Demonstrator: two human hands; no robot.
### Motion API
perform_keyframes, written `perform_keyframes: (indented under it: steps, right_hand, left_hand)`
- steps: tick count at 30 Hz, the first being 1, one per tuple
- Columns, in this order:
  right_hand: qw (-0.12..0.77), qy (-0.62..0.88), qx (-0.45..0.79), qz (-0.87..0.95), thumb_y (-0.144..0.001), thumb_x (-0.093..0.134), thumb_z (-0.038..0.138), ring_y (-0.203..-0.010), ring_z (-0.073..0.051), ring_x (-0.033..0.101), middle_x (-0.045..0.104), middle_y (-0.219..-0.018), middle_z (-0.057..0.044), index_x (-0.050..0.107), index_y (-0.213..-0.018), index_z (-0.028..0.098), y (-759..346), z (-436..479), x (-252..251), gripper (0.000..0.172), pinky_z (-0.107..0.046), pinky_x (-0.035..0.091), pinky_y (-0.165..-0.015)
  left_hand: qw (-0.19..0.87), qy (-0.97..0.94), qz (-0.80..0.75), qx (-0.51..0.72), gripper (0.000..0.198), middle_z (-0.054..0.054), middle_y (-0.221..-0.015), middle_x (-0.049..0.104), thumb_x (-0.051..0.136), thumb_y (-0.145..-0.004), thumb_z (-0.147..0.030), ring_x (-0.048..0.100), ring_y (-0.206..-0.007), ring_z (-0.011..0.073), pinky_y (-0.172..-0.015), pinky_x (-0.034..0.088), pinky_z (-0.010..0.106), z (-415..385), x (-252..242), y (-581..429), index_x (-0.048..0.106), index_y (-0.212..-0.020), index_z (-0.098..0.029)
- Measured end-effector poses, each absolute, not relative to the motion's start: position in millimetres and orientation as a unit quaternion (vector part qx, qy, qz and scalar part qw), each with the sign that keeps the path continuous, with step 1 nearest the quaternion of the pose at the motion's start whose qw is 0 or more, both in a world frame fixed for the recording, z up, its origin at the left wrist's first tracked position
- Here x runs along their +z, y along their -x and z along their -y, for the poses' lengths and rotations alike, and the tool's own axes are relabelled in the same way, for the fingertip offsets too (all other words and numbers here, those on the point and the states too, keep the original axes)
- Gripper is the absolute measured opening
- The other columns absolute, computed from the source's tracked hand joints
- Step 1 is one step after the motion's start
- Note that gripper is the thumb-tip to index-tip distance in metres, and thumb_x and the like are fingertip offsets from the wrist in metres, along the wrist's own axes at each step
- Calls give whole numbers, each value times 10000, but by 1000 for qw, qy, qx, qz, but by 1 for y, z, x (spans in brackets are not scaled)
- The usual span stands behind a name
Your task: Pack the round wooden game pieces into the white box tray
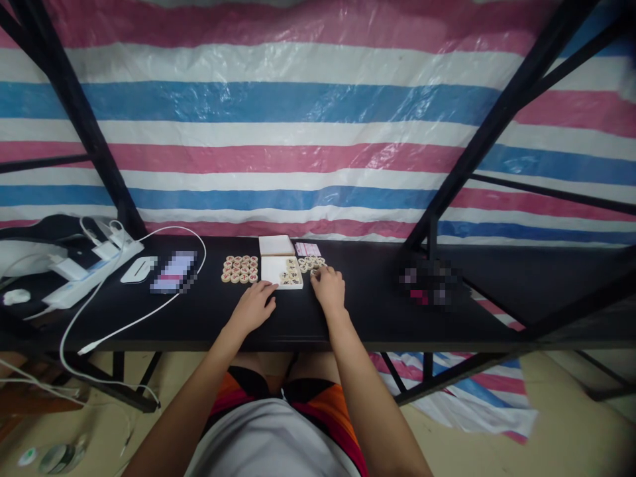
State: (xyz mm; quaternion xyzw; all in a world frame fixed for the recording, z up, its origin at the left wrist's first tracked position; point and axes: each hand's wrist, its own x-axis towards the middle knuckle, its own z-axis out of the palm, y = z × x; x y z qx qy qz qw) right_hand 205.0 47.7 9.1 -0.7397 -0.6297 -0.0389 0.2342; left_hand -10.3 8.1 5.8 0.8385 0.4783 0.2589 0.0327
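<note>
A white box (271,268) lies on the black table with several xiangqi pieces (291,273) along its right side. My left hand (252,307) rests at the box's front left corner, fingers stretched out and thumb apart. To the right of the box, my right hand (330,289) has its fingers closed at a round xiangqi piece (313,272), mostly hidden by the fingertips. More loose pieces (308,264) lie just beyond that hand. Left of the box, pieces with red characters (239,269) stand in neat rows.
Behind the box is its opened lid (276,245), beside a pink-and-white card (308,249). A phone (173,271), white cable (144,322) and power strip (92,275) occupy the left. A blurred dark object (430,281) sits right, near the black frame (477,146).
</note>
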Motion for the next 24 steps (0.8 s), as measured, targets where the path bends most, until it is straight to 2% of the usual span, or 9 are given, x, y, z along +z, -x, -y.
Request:
perform_keyframes:
  steps: [6,11,13,16,21,24]
  right_hand:
    - [218,710,-21,669,-873,512,253,-932,-218,551,653,-988,-106,619,-949,170,-201,-56,8,155,-302,386,-760]
    - [304,666,-25,681,-874,495,248,-938,-209,552,652,-1026,-84,613,-1017,170,-194,-61,12,201,-294,389,-796]
    - [313,618,-14,722,-879,491,247,-941,-198,554,659,-1018,-76,619,-1033,167,-186,-65,17,216,-288,386,-832]
    - [277,572,-3,772,-864,517,220,-943,-194,564,677,-1005,-69,645,-1018,172,-172,-77,23,206,-282,381,-856]
    - [187,580,-17,793,-864,517,215,-907,-204,589,705,-909,-81,696,-934,180,-159,-92,26,195,-273,392,-797]
    - [170,573,-23,801,-889,482,233,-897,-200,585,702,-882,-86,705,-894,177,-158,-93,24,230,-273,391,-794]
  left_hand:
    - [36,-837,-482,257,355,96,-1171,583,465,-886,-213,548,-1074,231,-953,453,392,-7,8,10,580,-1220,-183]
    - [32,-839,-482,250,360,101,-1179,580,463,-887,-215,555,-1064,233,-946,456,391,-7,8,10,575,-1226,-164]
    - [29,-840,-481,251,359,97,-1173,581,463,-887,-216,558,-1053,231,-941,458,391,-8,7,10,575,-1224,-169]
    - [27,-839,-479,258,359,95,-1168,583,465,-884,-216,553,-1058,230,-942,457,393,-9,4,11,575,-1224,-184]
    - [28,-840,-476,258,360,93,-1164,584,465,-882,-213,550,-1062,231,-943,454,391,-9,4,11,575,-1224,-194]
    - [32,-841,-475,259,359,94,-1165,584,462,-883,-214,551,-1062,230,-942,455,392,-9,5,11,576,-1222,-193]
